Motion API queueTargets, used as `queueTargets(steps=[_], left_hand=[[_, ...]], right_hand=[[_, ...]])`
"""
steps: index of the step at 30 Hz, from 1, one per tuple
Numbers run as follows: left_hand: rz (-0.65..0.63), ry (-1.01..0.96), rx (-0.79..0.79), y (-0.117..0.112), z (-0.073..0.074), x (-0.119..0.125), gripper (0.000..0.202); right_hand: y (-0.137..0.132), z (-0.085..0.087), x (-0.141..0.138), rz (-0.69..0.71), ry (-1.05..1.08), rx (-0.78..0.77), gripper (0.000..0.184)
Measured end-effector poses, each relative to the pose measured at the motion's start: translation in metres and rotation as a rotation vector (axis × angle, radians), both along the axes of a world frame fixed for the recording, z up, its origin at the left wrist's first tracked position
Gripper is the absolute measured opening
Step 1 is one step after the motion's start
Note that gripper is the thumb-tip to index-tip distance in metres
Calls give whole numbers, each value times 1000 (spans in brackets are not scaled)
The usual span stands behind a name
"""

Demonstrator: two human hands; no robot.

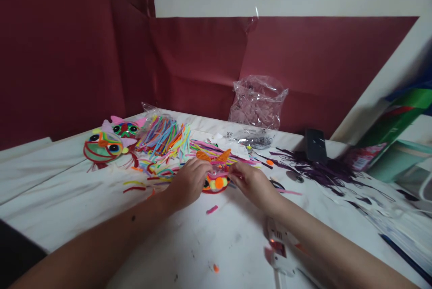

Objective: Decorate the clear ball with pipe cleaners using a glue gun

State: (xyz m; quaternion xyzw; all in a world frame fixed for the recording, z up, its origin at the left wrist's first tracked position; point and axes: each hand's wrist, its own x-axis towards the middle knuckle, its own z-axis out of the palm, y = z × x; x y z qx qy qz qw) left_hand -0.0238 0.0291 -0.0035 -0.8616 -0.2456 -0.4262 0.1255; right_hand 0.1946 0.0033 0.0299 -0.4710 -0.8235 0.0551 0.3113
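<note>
A craft animal face (216, 184) lies in the middle of the table, with orange ears, black eyes, and yellow and orange pom-poms at its front. My left hand (191, 180) is closed round its left side, fingers bent over the edge near one ear. At the opposite side my right hand (250, 182) pinches at the face's edge; a reddish strip seems to show at its fingertips, too small to name surely. Below my right forearm lies a white glue gun (281, 248) with a lit orange light. A short pink piece (212, 209) is just in front of the face.
Two finished-looking craft faces (104, 147) sit at the left beside coloured pipe cleaners (165, 138). Purple strips (313, 169) spread at the right under a dark phone-like block (316, 145). A clear plastic bag (258, 102) stands against the red backing.
</note>
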Motion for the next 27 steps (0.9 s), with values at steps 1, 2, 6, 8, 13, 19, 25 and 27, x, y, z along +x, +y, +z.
queueTargets(steps=[1,2,6,8,13,19,25,27], left_hand=[[-2,1,-1,0,0,0,21],[-7,3,2,-1,1,0,21],[-34,16,23,-3,4,2,21],[-36,28,17,-3,4,2,22],[-32,32,-12,-4,4,1,23],[-48,34,-27,-4,4,1,22],[-57,-1,-68,-5,3,1,20],[-56,-12,-84,-5,2,0,21]], right_hand=[[2,0,-2,19,53,-54,12],[3,0,-4,39,100,-98,14],[7,1,-7,54,175,-208,16],[11,1,-9,35,173,-231,16],[17,-2,-11,-19,168,-224,16],[14,1,-12,-51,142,-222,14],[12,2,-13,-88,118,-226,11],[11,2,-14,-88,112,-225,10]])
